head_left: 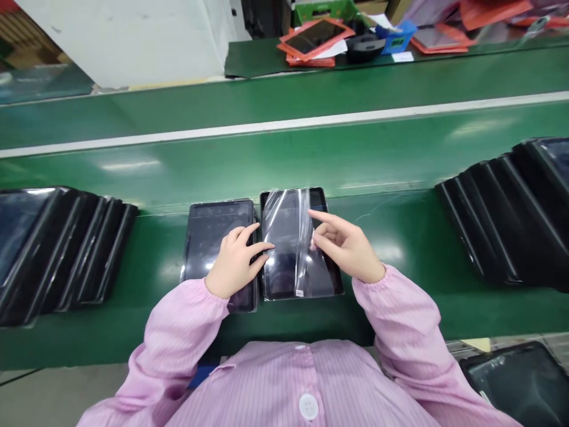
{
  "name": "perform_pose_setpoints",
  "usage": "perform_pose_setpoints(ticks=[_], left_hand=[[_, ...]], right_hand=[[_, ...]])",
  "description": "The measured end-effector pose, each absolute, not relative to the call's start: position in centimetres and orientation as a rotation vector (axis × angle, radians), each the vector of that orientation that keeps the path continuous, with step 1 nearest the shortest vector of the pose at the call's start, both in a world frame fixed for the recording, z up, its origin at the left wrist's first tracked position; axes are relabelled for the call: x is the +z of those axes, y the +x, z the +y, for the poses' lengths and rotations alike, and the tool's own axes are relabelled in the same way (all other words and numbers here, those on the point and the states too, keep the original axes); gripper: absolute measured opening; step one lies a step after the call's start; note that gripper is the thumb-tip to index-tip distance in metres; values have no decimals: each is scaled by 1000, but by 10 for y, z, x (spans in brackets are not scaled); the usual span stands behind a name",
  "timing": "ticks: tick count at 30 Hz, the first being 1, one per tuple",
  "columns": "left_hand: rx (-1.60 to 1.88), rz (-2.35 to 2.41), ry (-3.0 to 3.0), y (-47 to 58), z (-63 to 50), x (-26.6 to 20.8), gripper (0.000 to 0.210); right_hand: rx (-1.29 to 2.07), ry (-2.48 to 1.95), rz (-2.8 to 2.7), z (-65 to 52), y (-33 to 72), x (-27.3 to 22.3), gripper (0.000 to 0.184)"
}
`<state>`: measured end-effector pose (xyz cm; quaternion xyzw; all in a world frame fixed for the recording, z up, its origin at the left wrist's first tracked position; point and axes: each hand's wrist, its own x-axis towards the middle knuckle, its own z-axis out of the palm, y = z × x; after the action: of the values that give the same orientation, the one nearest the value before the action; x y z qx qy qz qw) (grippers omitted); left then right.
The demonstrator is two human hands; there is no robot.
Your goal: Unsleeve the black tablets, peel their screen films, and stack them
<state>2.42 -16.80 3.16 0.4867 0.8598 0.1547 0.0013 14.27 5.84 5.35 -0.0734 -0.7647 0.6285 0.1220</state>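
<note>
Two dark tablets lie side by side on the green bench in front of me. Clear plastic film [284,237] covers much of the right tablet [329,284], with a raised, glossy fold running lengthwise and a small white tag at its lower edge. My right hand [349,246] is over this tablet's right side, thumb and curled fingers closed at the film, index finger stretched across it. My left hand [235,261] has its fingers apart; it lies over the left tablet [208,231], fingertips reaching the right tablet's left edge.
Overlapping dark tablets in glossy wrapping lean in a left row [84,255] and a right row [498,219]. Behind, a shelf holds orange-edged pouches [311,41] and a blue bin [398,38]. Another black, wrapped item [520,379] sits low at right.
</note>
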Motion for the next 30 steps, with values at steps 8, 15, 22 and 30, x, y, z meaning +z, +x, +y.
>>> perform_pose_setpoints(ticks=[8,15,22,30], left_hand=[[498,2642,1448,11,-166,30,58],[491,2567,1333,7,-168,37,60],[535,2657,1395,14,-176,34,51],[495,2809,1334,27,-175,37,30]], right_hand=[[2110,-742,-1697,63,105,43,40],[2159,-829,-1576,68,108,33,29],[2169,-865,-1709,75,123,37,32],[1945,-867,-2014,81,149,51,37]])
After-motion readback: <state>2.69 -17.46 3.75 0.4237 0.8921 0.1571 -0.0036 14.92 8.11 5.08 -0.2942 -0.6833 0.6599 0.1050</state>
